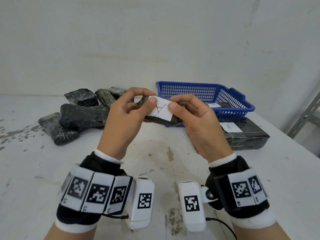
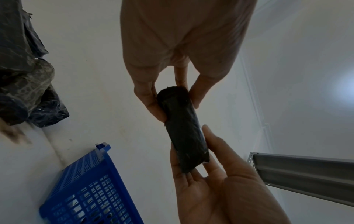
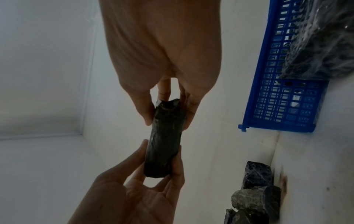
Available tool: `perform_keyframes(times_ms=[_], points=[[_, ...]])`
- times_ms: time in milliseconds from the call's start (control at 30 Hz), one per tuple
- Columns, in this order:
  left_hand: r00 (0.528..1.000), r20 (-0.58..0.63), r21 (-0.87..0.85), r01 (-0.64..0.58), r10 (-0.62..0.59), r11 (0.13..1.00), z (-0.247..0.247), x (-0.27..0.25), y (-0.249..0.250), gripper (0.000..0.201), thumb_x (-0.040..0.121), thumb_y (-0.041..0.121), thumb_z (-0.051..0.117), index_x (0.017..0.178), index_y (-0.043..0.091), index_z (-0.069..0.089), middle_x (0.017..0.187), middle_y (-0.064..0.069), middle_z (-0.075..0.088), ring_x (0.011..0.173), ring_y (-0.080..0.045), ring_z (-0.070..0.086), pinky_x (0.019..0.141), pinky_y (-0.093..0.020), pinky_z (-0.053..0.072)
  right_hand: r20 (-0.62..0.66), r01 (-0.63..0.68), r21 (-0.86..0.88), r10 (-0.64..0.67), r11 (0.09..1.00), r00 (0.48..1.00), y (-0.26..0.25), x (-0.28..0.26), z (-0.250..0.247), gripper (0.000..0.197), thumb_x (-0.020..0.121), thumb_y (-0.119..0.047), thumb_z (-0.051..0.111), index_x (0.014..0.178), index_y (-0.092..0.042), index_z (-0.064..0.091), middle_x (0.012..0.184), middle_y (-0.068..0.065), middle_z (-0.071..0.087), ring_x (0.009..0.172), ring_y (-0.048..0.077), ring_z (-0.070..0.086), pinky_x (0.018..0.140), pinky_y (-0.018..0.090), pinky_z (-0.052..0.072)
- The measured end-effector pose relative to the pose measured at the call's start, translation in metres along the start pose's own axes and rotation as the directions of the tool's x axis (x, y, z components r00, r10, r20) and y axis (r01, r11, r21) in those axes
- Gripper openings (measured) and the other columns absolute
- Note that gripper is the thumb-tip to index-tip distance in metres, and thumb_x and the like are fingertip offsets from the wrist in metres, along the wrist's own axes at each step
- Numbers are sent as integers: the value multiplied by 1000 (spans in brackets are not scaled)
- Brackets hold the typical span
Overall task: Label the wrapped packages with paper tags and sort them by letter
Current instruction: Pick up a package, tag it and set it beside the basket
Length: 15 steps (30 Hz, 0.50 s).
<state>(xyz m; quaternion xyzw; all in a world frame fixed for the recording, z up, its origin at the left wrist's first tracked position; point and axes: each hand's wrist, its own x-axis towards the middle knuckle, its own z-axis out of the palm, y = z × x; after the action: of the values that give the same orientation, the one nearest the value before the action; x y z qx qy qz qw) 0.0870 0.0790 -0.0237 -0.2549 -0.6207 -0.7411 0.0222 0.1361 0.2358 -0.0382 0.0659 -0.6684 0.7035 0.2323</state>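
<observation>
package (image 1: 160, 119) | between left hand (image 1: 121, 118) and right hand (image 1: 199, 122) | both thumbs on tag (image 1: 160, 110)

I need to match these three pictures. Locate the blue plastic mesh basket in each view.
Head: blue plastic mesh basket right of centre, behind the hands.
Left wrist: bottom left.
Right wrist: upper right edge.
Shared landmark: the small black wrapped package held by both hands.

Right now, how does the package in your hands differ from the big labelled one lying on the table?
The held package is small and lifted between both hands; the table package is much larger and lies flat beside the blue basket. The held one's tag reads upside down; the table one's A tag reads upright. Both wear dark wrap and white tags.
</observation>
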Motion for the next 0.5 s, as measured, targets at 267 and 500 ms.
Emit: perform_keyframes(times_ms=[267,500], points=[[997,-6,-9,71,-71,997,2,-1,1,47,76,31,75,113,5,62,99,-10,74,93,-19,72,94,-39,54,-37,12,52,-10,999,999,2,2,-2,34,89,-16,72,121,-24,63,104,3,70,101,26,70,87,44,59],[994,108,25,-14,12,1000,0,-5,2,25,85,9,68,100,29,63,98,9,65,81,-15,71,71,-45,61,7,45,-279,-45,959,999,-1,-1,-2,40,91,-35,66,130,-27,65,114,-1,70,102,20,67,83,27,59]])
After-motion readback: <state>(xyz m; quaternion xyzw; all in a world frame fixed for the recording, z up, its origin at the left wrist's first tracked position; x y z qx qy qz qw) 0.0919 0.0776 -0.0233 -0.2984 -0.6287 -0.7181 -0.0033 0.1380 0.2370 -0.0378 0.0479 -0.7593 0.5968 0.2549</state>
